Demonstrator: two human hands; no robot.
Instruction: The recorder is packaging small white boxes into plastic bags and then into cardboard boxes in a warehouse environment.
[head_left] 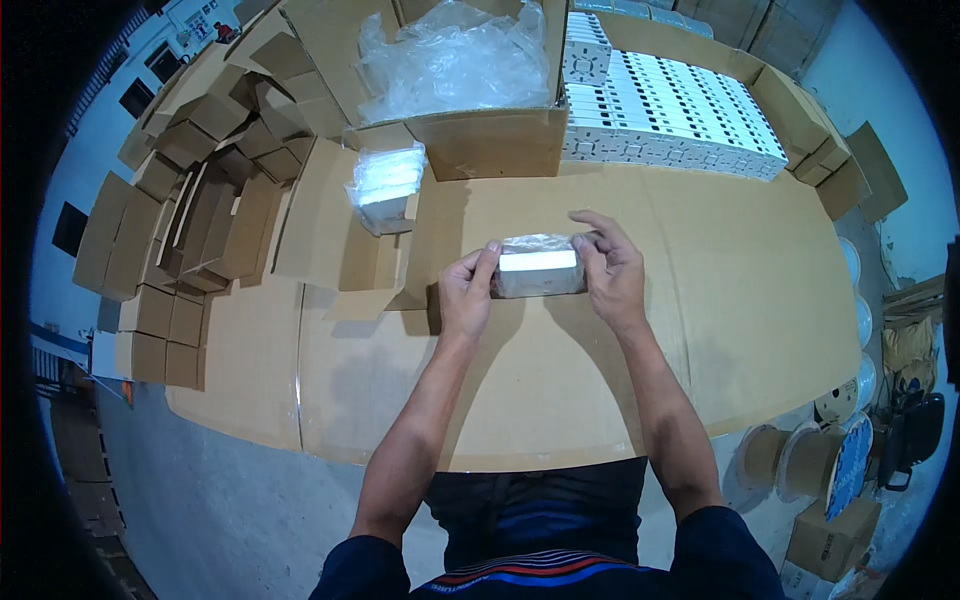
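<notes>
Surface [700, 330] is covered with flat brown cardboard sheets, curved front edge toward the person. On it at far centre sits a big open carton [470, 130] with crumpled clear plastic bags inside. Just right of it, rows of white square parts [680, 110] packed tight inside a low cardboard tray. Left side holds a heap of small folded brown boxes [200, 200], some stacked at the left edge. Between heap and carton, a small open box [375, 255] with a plastic-wrapped white bundle [385, 185] standing in it.
</notes>
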